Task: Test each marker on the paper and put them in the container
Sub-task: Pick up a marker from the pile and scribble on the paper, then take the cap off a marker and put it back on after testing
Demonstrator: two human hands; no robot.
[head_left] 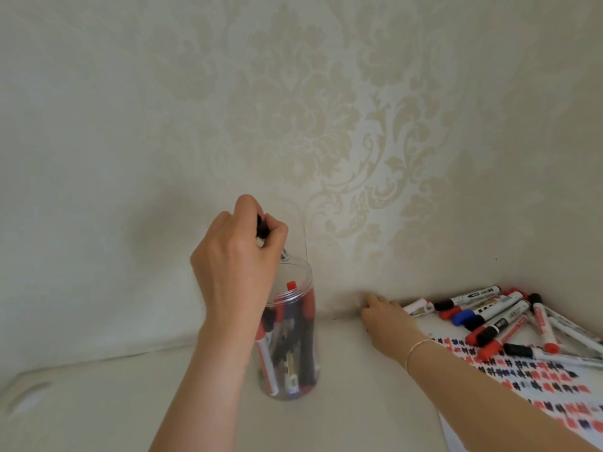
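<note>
Background only: wall (293, 109) fills most of the view — cream wallpaper with a pale damask floral pattern, strongest centre and right, fading out toward the left. A thin vertical seam (306, 236) runs down it near centre. Small dark speck on the wall at far right, low. Below it, an off-white table surface (352, 386) meets the wall along a slightly dark, grubby joint. At lower left of the surface there's a soft oval recess (27, 391) — blurred, can't tell what it is. A soft grey shadow sits on the wall left of centre.
</note>
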